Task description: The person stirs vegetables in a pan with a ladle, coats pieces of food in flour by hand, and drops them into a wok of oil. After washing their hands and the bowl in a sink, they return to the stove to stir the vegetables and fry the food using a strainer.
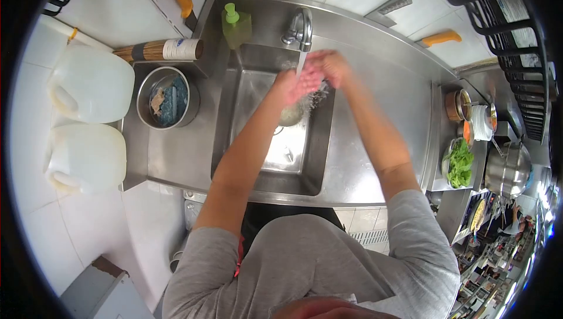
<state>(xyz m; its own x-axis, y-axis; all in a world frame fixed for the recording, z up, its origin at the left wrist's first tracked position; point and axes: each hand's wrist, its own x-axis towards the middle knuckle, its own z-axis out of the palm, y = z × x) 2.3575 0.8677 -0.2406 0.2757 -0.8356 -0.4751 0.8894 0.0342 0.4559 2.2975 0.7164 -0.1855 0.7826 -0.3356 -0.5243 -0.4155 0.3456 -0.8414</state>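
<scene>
White tiled walls are framing the steel sink [234, 143] where you are washing your hands. Your left hand [291, 86] and right hand [328, 65] are pressing together under the water stream [300, 64] from the tap [300, 29], holding nothing I can make out. Judging by this, you are rinsing; next you'll need the green soap bottle [236, 26], far left.

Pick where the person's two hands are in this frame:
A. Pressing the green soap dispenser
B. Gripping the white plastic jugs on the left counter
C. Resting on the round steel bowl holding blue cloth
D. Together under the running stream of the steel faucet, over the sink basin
D: the left hand and right hand meet under the water falling from the steel faucet, above the stainless steel sink basin.
</scene>
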